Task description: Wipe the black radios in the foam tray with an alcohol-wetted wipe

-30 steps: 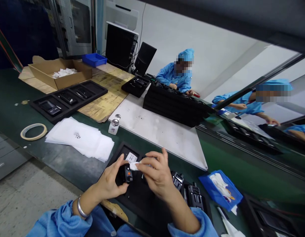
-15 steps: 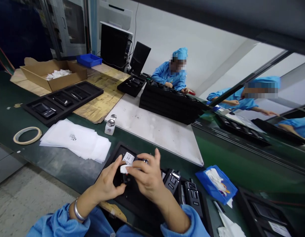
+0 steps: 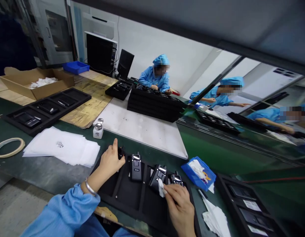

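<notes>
White wall bright; overhead panel shadowed; edges stretched.

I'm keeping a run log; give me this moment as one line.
left hand: at dark device; right hand: pinching white wipe; tray: three more devices; blue bin: white pieces inside

The head-worn camera is looking forward and down from above the near edge of the green bench, viewing the person's left hand and right hand closely in the lower half, reaching farther to the white wall, and tilting, so the overhead panel is slanting down rightward.
</notes>
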### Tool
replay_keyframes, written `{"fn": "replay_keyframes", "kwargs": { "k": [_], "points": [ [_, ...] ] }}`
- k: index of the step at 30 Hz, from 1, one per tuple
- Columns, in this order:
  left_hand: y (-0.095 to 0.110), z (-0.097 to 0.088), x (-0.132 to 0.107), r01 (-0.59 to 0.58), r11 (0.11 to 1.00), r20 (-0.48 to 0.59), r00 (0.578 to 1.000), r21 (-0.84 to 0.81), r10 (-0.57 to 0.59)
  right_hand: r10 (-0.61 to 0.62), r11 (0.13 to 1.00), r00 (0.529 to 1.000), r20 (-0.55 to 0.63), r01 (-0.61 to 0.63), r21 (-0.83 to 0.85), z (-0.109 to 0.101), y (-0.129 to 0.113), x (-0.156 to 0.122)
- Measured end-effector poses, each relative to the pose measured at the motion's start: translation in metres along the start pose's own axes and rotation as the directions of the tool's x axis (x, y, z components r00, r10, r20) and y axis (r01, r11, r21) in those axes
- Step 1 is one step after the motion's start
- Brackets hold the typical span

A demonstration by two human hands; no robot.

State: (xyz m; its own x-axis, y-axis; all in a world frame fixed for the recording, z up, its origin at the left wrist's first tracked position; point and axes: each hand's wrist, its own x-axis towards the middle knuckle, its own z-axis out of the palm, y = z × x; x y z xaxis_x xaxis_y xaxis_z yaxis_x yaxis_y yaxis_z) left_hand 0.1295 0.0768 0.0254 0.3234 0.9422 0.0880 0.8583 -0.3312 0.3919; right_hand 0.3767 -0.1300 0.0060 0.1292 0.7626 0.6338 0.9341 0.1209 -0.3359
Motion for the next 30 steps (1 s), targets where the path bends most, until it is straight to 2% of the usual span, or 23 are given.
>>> {"fn": "replay_keyframes", "kwargs": {
  "k": [3, 7, 9, 13, 16, 19, 21, 23, 25, 27, 28, 30],
  "points": [
    [0.021, 0.001, 0.015, -0.033, 0.989, 0.089, 0.996, 0.143, 0.020, 0.092, 0.995, 0.994, -0.062, -0.094, -0.030, -0.022, 0.004, -0.030],
    [0.046, 0.004, 0.005, -0.107, 0.969, 0.032, 0.994, 0.222, 0.103, 0.169, 0.984, 0.976, -0.135, -0.175, -0.031, -0.042, 0.008, -0.051],
    [0.065, 0.009, -0.001, -0.133, 0.965, 0.035, 0.991, 0.225, 0.128, 0.181, 0.983, 0.972, -0.148, -0.184, -0.008, -0.044, 0.008, -0.054],
    [0.101, 0.030, 0.003, -0.116, 0.978, 0.142, 0.986, 0.174, 0.092, 0.142, 0.990, 0.982, -0.125, -0.141, 0.022, -0.033, -0.004, -0.053],
    [0.113, 0.040, 0.015, -0.080, 0.986, 0.149, 0.987, 0.148, 0.057, 0.102, 0.995, 0.991, -0.092, -0.101, 0.011, -0.029, -0.010, -0.052],
    [0.110, 0.037, 0.019, -0.082, 0.993, 0.150, 0.986, 0.089, 0.068, 0.114, 0.993, 0.985, -0.128, -0.112, 0.024, -0.036, -0.003, -0.055],
    [0.101, 0.030, 0.010, -0.122, 0.992, 0.152, 0.982, 0.039, 0.114, 0.141, 0.990, 0.976, -0.169, -0.137, 0.035, -0.045, 0.007, -0.057],
    [0.088, 0.025, -0.008, -0.206, 0.976, 0.134, 0.968, -0.074, 0.214, 0.151, 0.988, 0.970, -0.189, -0.145, 0.047, -0.052, 0.015, -0.056],
    [0.071, 0.023, -0.029, -0.337, 0.894, 0.055, 0.928, -0.294, 0.368, 0.135, 0.990, 0.973, -0.185, -0.126, 0.061, -0.055, 0.018, -0.049],
    [0.053, 0.024, -0.051, -0.441, 0.738, -0.060, 0.874, -0.511, 0.481, 0.097, 0.993, 0.981, -0.168, -0.083, 0.088, -0.052, 0.010, -0.034],
    [0.046, 0.026, -0.060, -0.464, 0.669, -0.105, 0.858, -0.580, 0.504, 0.072, 0.993, 0.985, -0.157, -0.056, 0.103, -0.048, 0.002, -0.024],
    [0.034, 0.029, -0.074, -0.463, 0.608, -0.141, 0.854, -0.644, 0.501, 0.005, 0.991, 0.993, -0.117, 0.010, 0.132, -0.037, -0.020, 0.002]
  ]
}}
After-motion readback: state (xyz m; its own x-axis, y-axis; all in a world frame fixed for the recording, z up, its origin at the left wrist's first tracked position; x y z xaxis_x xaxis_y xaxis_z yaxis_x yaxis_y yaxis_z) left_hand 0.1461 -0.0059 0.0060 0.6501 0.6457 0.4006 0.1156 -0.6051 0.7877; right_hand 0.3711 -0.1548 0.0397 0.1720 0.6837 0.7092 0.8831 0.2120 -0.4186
